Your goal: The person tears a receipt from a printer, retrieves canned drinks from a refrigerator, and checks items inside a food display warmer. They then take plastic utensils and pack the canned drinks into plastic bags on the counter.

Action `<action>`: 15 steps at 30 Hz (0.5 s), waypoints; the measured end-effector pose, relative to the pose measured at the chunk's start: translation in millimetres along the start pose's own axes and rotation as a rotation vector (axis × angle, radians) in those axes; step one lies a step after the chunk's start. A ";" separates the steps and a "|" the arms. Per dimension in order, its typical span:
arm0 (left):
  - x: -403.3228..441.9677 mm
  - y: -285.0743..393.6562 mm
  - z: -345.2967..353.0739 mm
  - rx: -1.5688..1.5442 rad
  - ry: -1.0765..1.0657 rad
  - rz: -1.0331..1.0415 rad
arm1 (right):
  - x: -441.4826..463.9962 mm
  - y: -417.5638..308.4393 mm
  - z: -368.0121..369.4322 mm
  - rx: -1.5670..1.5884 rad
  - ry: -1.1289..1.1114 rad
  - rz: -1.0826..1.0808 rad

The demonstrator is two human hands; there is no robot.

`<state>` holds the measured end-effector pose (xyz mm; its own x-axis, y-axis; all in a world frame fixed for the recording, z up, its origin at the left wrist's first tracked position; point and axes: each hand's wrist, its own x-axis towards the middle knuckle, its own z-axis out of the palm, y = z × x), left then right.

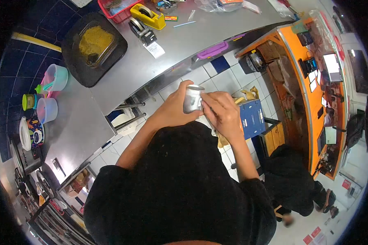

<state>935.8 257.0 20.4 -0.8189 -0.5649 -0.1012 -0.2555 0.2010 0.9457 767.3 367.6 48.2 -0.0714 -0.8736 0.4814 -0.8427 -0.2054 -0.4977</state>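
A silver metal can (pixel 193 99), its rim upward and slightly tilted, is held in front of my chest. Wrapped round its left side is my left hand (pixel 173 105), thumb near the rim and fingers beneath. My right hand (pixel 224 112) has its fingers bent together against the can's right side. A small whitish patch shows on the can beside those fingertips; whether it is a loose piece or part of the surface I cannot tell. On the steel counter (pixel 122 77) ahead stands a label roll dispenser (pixel 143 32) with a printed white label strip (pixel 154 50) hanging out.
A yellow tape dispenser (pixel 148 17) and a red basket (pixel 116 10) stand at the back. At left are a black tray (pixel 75 67) with brownish powder and plastic tubs (pixel 56 77). A blue box (pixel 252 118) stands right, near an orange counter (pixel 296 53). Another person (pixel 290 179) is lower right.
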 end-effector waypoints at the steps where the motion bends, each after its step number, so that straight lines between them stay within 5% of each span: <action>1: 0.1 -0.8 0.1 0.000 -0.010 0.011 | 1.7 0.5 -4.2 -0.032 -0.039 -0.041; 8: -2.7 -1.4 -0.2 0.028 -0.080 -0.036 | -0.5 5.6 -13.2 -0.128 -0.166 -0.229; 15: -11.0 -3.3 0.1 0.108 -0.144 -0.025 | 4.5 3.4 -20.6 -0.040 -0.320 -0.180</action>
<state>945.6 262.6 18.3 -0.8748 -0.4518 -0.1747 -0.3239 0.2775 0.9045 753.2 372.1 63.6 0.2454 -0.9201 0.3053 -0.8473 -0.3566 -0.3937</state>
